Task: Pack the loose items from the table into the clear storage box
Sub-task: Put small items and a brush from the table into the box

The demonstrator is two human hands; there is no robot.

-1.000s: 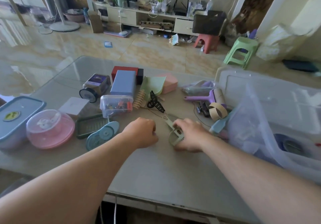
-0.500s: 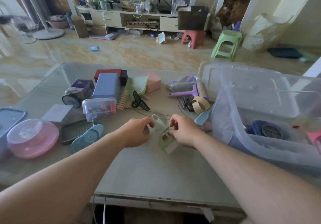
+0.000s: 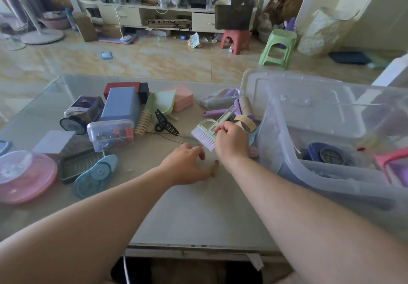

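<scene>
My right hand [image 3: 230,141] grips a pale green brush [image 3: 206,132] with lilac bristles and holds it lifted just above the table, left of the clear storage box [image 3: 284,158]. My left hand [image 3: 187,165] rests on the glass table [image 3: 198,213] below the brush, fingers loosely spread, holding nothing. The box stands at the right with several items inside, among them a dark blue round thing [image 3: 329,155] and a pink piece [image 3: 388,160]. Loose items lie across the table's far half.
On the table: a pink round lidded dish [image 3: 24,175], a blue tape dispenser [image 3: 95,175], a dark tray [image 3: 77,164], a small clear box [image 3: 110,133], a blue box [image 3: 121,105], a black hair claw [image 3: 164,123], tape rolls [image 3: 244,123], a purple-handled tool [image 3: 218,112]. The box's lid [image 3: 293,94] lies behind it.
My right hand has raised the green brush off the table and turned it bristles-down. My left hand let go of it and dropped to the tabletop.
</scene>
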